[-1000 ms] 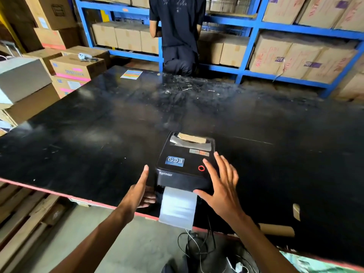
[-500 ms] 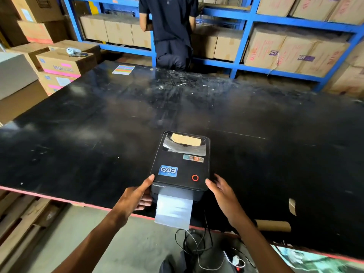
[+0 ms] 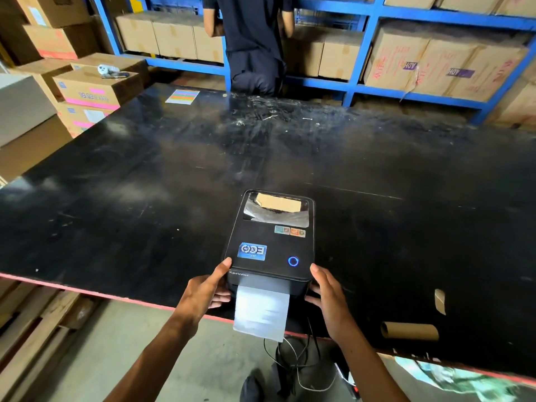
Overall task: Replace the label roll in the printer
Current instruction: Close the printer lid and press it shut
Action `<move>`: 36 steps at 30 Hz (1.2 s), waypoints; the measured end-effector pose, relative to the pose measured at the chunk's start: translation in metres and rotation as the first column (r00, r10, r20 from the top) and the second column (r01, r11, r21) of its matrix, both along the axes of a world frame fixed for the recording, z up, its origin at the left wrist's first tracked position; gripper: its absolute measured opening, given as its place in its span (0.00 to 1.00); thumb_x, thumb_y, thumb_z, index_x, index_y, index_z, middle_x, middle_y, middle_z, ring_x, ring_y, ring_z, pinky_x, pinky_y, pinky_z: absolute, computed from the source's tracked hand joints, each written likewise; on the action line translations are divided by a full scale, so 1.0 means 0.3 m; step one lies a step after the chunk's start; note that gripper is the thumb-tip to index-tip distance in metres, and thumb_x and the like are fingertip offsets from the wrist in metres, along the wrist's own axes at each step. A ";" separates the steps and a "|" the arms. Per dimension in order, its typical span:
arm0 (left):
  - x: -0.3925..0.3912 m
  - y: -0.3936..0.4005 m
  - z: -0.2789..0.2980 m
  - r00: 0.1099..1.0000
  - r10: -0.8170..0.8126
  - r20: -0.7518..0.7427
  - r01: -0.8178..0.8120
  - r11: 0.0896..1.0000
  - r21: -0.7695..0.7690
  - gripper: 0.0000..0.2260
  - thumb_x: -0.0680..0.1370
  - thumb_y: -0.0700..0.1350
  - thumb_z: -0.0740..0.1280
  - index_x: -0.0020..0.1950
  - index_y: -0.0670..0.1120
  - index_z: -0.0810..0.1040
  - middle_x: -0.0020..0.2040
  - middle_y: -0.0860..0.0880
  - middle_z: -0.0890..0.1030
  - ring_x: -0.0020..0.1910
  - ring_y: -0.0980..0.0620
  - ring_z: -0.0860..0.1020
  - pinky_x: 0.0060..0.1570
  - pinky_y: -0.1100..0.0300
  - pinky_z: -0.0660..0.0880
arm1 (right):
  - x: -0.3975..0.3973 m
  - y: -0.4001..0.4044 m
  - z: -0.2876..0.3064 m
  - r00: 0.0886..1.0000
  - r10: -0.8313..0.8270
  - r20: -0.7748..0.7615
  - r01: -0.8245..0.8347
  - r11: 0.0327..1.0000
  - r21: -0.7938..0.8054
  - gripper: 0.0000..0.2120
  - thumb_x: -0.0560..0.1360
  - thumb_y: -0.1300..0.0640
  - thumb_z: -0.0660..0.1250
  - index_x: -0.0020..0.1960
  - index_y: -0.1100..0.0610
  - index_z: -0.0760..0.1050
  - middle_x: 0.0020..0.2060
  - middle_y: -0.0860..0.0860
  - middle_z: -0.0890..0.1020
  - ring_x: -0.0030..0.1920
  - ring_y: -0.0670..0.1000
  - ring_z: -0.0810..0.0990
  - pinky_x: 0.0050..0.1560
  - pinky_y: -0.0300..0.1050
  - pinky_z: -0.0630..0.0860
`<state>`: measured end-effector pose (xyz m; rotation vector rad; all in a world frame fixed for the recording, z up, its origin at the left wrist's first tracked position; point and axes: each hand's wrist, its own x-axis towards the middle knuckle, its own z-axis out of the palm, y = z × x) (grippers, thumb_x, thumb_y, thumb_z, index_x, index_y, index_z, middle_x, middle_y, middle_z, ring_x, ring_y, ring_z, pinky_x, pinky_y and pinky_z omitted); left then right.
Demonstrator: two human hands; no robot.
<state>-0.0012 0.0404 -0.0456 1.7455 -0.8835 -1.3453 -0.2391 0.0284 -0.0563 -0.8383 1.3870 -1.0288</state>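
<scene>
Printer (image 3: pixel 269 245) sits at near edge of black tabletop (image 3: pixel 145 184), lid closed, label strip (image 3: pixel 261 313) hanging past the edge. Left hand (image 3: pixel 204 294) and right hand (image 3: pixel 329 295) each clasp a front corner of the unit, fingers curled on it. 1 empty cardboard core (image 3: pixel 409 331) lies to the right by near edge. Cables (image 3: pixel 293 358) dangle below. Far edge: 1 colour-striped sheet (image 3: pixel 182 96); behind it, 1 person (image 3: pixel 249 39) at blue shelving (image 3: pixel 368 21) w/ cartons.

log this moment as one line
step: gripping printer front | left hand: on left corner | right hand: on right corner | lid: closed | labels: hanging from slot | light: blue
</scene>
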 end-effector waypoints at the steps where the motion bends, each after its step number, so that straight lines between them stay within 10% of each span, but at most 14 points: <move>1: 0.000 0.001 -0.002 1.000 -0.004 -0.001 0.004 1.000 0.000 0.27 0.74 0.63 0.63 0.46 0.39 0.84 0.43 0.43 0.87 0.45 0.46 0.85 0.45 0.56 0.78 | -0.001 0.000 0.002 1.000 0.002 -0.002 -0.002 1.000 0.000 0.11 0.78 0.51 0.60 0.58 0.52 0.74 0.52 0.46 0.80 0.58 0.51 0.77 0.61 0.57 0.74; 29: 0.006 -0.005 -0.014 1.000 -0.008 -0.015 0.008 1.000 -0.010 0.27 0.72 0.64 0.63 0.49 0.40 0.82 0.43 0.41 0.86 0.44 0.45 0.84 0.46 0.55 0.78 | -0.002 -0.002 -0.014 1.000 0.001 0.024 -0.001 1.000 0.008 0.09 0.78 0.50 0.60 0.56 0.47 0.73 0.53 0.45 0.79 0.57 0.48 0.76 0.62 0.56 0.74; 36: 0.005 -0.004 -0.011 0.999 -0.019 -0.030 0.018 1.000 -0.016 0.28 0.71 0.65 0.63 0.51 0.40 0.81 0.45 0.40 0.86 0.45 0.44 0.84 0.46 0.54 0.78 | -0.001 0.004 -0.012 1.000 0.014 0.013 -0.014 1.000 0.014 0.25 0.70 0.39 0.65 0.62 0.51 0.73 0.59 0.50 0.79 0.61 0.52 0.76 0.62 0.57 0.74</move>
